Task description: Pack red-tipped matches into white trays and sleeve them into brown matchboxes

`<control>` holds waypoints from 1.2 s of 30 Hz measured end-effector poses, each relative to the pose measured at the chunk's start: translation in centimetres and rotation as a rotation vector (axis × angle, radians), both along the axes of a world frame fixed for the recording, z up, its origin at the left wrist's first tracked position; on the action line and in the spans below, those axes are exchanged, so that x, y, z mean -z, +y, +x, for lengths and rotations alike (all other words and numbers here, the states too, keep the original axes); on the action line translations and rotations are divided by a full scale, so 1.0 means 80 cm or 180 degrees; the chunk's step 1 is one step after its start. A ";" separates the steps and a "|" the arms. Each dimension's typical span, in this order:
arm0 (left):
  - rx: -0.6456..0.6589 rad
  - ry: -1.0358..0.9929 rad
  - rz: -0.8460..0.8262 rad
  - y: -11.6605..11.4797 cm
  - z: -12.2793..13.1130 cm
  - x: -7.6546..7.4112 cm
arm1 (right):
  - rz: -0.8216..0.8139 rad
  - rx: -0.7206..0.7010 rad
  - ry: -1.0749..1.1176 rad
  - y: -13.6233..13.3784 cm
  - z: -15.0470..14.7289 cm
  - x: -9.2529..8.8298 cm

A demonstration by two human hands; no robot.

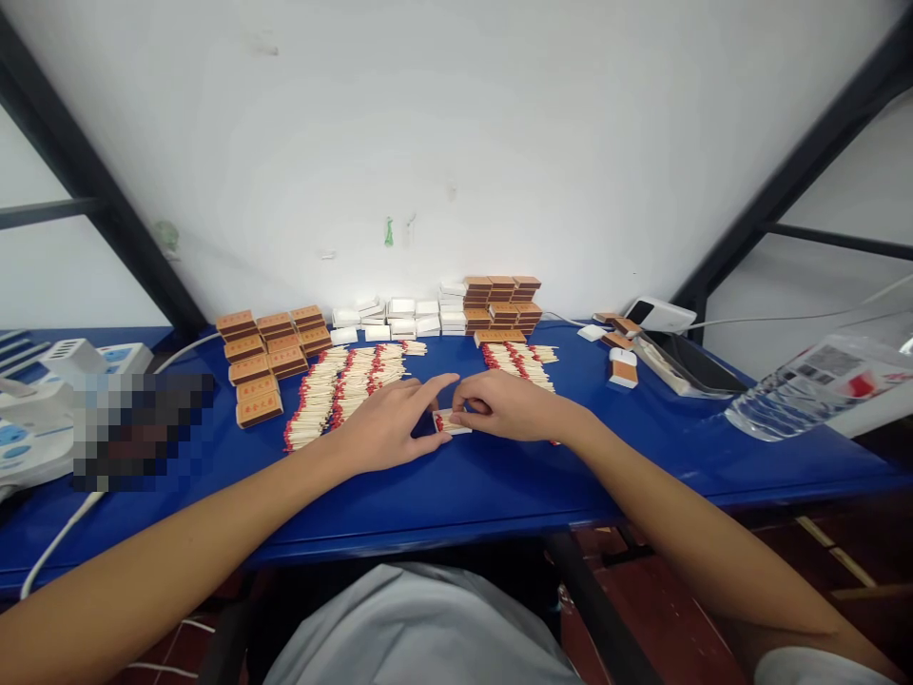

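A small white matchbox tray (462, 430) with red-tipped matches (443, 420) in it lies on the blue table between my hands. My left hand (389, 423) has its thumb and a finger about the tray's left end, steadying it, while the index finger stretches out above. My right hand (510, 404) is closed, its curled fingertips down at the tray; what they pinch is hidden. Left of the tray spread rows of loose matches (363, 376), partly behind my left hand. Another group of matches (517, 362) lies behind my right hand.
Stacks of brown matchboxes (258, 403) stand at the left, with more matchboxes (503, 309) by the wall. White trays (401, 309) line the back. To the right are a white device (660, 314), a black phone-like object (691, 366) and a plastic bottle (806, 390). Power strips (118, 362) sit far left.
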State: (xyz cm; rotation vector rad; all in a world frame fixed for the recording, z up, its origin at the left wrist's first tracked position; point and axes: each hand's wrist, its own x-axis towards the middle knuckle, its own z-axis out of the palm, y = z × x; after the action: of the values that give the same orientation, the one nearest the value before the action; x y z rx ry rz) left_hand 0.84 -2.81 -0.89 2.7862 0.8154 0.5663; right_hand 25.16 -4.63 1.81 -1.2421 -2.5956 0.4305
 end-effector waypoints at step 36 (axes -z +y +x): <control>-0.0046 0.0087 -0.0044 -0.001 -0.001 0.000 | -0.0189 0.0518 0.0004 0.016 0.055 -0.021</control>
State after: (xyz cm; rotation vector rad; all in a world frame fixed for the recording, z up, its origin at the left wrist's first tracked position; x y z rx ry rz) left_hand 0.79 -2.92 -0.92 2.7837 0.8424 0.5243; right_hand 29.53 -3.37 3.50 -1.4586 -2.4726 0.4793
